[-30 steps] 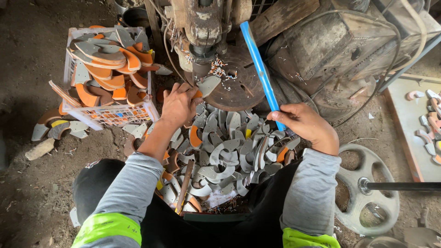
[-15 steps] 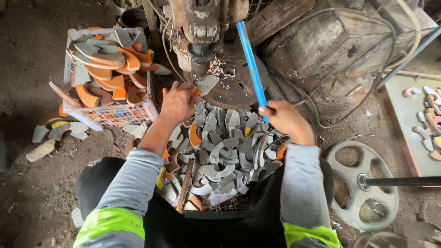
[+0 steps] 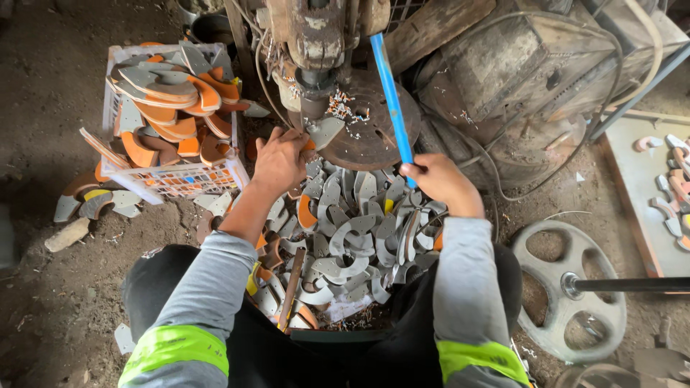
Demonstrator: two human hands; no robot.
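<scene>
Grey, seemingly curved plate (image 3: 325,131) under press

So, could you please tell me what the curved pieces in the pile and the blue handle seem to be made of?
Curved pieces: probably stamped sheet metal, dull grey, some with orange faces that could be paint or rust. Blue handle, held by the right hand: a smooth, evenly coloured bar, perhaps plastic-sleeved or painted metal; unclear which.

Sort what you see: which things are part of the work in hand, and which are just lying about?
In use:
left hand holding grey piece on the press plate
right hand gripping blue lever
pile of curved pieces

Lying about:
white crate
spoked wheel
wooden stick
</scene>
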